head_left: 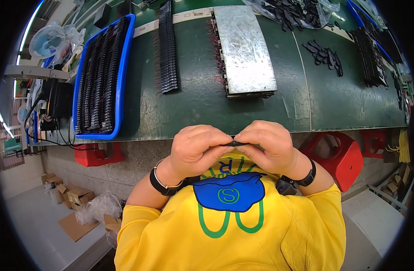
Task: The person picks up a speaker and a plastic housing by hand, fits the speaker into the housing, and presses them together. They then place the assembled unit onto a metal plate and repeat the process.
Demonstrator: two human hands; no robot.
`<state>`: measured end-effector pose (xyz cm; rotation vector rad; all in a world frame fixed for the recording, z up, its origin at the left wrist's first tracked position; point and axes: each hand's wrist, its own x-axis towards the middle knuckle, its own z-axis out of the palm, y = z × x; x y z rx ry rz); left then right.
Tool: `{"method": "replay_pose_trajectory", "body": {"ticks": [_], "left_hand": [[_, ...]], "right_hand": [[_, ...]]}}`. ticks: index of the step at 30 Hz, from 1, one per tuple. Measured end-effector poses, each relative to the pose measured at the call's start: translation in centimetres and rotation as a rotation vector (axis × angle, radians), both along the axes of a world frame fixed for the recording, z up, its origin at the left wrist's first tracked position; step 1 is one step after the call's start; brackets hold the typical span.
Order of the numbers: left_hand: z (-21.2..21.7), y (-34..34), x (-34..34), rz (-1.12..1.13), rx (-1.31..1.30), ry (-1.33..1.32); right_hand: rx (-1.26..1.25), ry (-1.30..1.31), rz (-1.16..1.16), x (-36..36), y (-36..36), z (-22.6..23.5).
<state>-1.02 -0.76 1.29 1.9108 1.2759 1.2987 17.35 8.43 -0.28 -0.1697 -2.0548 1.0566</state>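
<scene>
Close to my chest, at the near edge of the table, my left hand point(195, 149) and my right hand point(271, 144) meet. Between their thumbs and forefingers they pinch a small black part point(235, 143). Most of it is covered by my fingertips, so its exact kind does not show. Ahead of my hands, a scuffed silver metal plate point(245, 49) rests on a block of black parts with thin red wires point(218, 54) sticking out at its left. Left of the plate stands a long row of similar black parts point(168, 49), also with red wires.
A blue tray point(119, 101) packed with rows of black parts sits on the green table point(193, 108) at left. Loose black pieces point(323, 56) and a plastic bag point(326, 11) lie at far right, beside stacked black strips point(370, 58). Red stools point(340, 158) stand under the edge.
</scene>
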Motion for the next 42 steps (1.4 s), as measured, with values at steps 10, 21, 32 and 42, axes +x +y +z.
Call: {"method": "replay_pose_trajectory", "body": {"ticks": [10, 21, 32, 42], "left_hand": [[-0.4, -0.5, 0.2, 0.119, 0.035, -0.035], [0.3, -0.6, -3.5, 0.147, 0.009, 0.299], [-2.1, 0.6, -10.0, 0.56, 0.09, 0.526], [-0.8, 0.5, -8.4, 0.698, -0.118, 0.559]], "right_hand": [[-0.022, -0.031, 0.015, -0.2, 0.8, -0.1], [0.13, -0.163, -0.015, -1.6, 0.5, -1.0], [0.159, -0.266, -0.319, 2.8, 3.0, -0.6], [0.127, -0.276, -0.599, 2.9, 3.9, 0.3]]}}
